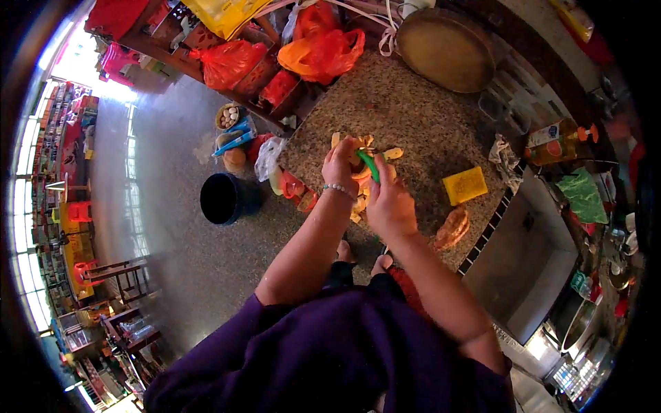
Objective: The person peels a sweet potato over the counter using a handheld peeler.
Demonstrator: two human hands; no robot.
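Note:
My left hand [337, 162], a beaded bracelet at its wrist, is closed with its fingers curled over the counter; what they hold is mostly hidden. My right hand [392, 208] grips a green-handled tool [368, 166] whose green part reaches across to the left hand's fingers. Its working end is hidden, so I cannot tell whether it is a peeler or a knife. Yellowish-orange peelings or slices [393, 153] lie around and beneath both hands on the speckled stone counter [330, 110]. Right of the right hand rests a reddish-brown elongated piece [452, 228], perhaps a root vegetable.
A yellow sponge [465, 186] lies near the sink [527, 255] on the right. A round wooden board [446, 49] and red plastic bags [320, 45] are at the back. A dark bucket [222, 199] stands on the floor, left of the counter. An orange-capped bottle [559, 135] is beyond the sink.

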